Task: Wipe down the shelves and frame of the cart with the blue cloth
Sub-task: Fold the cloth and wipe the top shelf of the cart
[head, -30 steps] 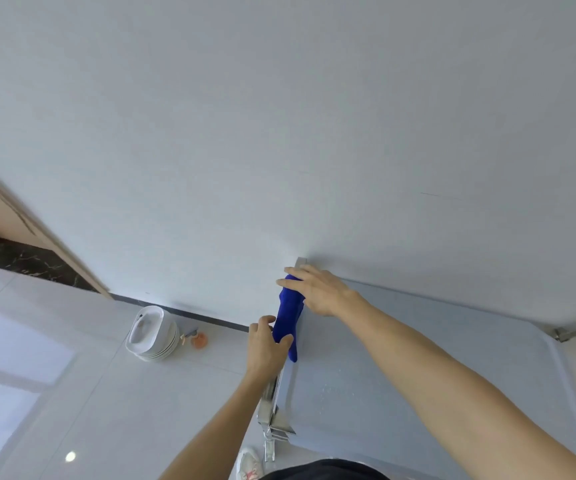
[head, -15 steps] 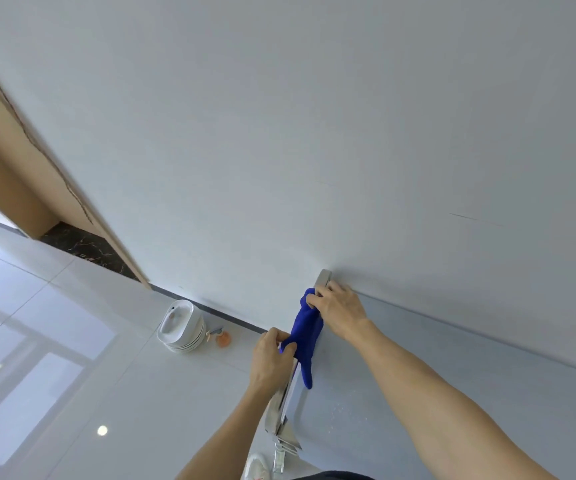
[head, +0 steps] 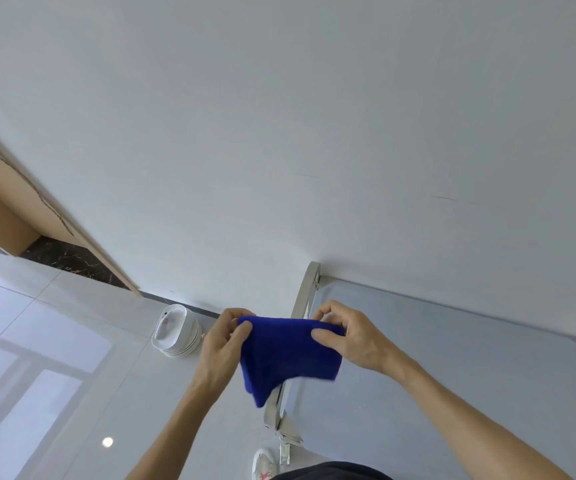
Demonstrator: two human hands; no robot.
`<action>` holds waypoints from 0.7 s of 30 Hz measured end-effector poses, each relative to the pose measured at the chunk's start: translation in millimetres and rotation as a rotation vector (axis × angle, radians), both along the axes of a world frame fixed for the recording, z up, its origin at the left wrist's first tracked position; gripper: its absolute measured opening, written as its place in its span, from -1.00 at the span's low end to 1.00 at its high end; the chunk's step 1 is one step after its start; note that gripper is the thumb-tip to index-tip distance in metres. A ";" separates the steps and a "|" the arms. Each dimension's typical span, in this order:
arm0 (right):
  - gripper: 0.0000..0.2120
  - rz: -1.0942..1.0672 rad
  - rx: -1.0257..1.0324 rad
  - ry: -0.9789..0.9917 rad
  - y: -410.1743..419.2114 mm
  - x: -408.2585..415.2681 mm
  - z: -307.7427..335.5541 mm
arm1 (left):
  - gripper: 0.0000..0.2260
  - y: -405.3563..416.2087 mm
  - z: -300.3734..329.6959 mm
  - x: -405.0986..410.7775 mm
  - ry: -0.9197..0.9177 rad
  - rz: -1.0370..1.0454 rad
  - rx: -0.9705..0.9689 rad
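The blue cloth [head: 288, 355] hangs spread between both hands, lifted clear of the cart. My left hand [head: 222, 344] pinches its upper left corner. My right hand [head: 352, 337] pinches its upper right edge. Below and behind the cloth runs the cart's metal left rail [head: 305, 292], partly hidden by the cloth. The cart's grey top shelf [head: 452, 375] stretches to the right under my right forearm, against the white wall.
A stack of white bowls [head: 175, 332] sits on the glossy tiled floor by the wall, left of the cart. A wooden door frame [head: 37, 206] slants at far left. My shoe [head: 264, 462] shows at the bottom beside the cart's leg [head: 284, 445].
Both hands lifted the cloth off the cart's left rail and pulled it out flat between them. The camera view shifted left and down.
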State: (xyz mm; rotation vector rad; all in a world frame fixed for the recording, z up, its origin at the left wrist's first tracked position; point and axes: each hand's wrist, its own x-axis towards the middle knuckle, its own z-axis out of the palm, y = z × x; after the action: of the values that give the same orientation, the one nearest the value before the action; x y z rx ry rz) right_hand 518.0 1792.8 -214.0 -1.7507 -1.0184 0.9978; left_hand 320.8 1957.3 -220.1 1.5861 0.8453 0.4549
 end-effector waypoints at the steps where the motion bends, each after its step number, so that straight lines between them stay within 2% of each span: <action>1: -0.84 -0.013 0.003 0.072 -3.7 -6.4 -1.4 | -0.84 3.9 0.8 -0.7 0.013 -0.003 -0.021; 4: -0.75 -0.061 -0.042 0.187 -4.7 -17.7 -10.4 | -0.84 17.5 -4.7 4.9 0.132 -0.037 -0.092; 8: -0.86 -0.191 -0.158 0.179 10.8 -10.4 -38.6 | -0.87 31.4 -32.6 21.3 0.291 -0.037 -0.063; 12: -0.89 -0.258 -0.318 0.009 17.8 -5.6 -64.8 | -0.77 23.9 -58.4 35.5 0.433 -0.039 0.155; 18: -0.90 -0.326 -0.291 -0.024 21.1 -10.8 -77.1 | -0.64 -29.9 -78.5 40.0 0.367 -0.233 0.448; 21: -0.76 -0.339 -0.345 -0.056 8.3 -10.6 -84.2 | -0.46 -45.9 -88.0 37.4 0.408 -0.302 0.539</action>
State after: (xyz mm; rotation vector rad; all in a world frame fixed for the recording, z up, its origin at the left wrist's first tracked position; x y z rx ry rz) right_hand 507.4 1801.2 -298.2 -2.1560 -0.5741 0.9481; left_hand 358.3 1911.5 -308.1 2.3186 0.8011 0.1406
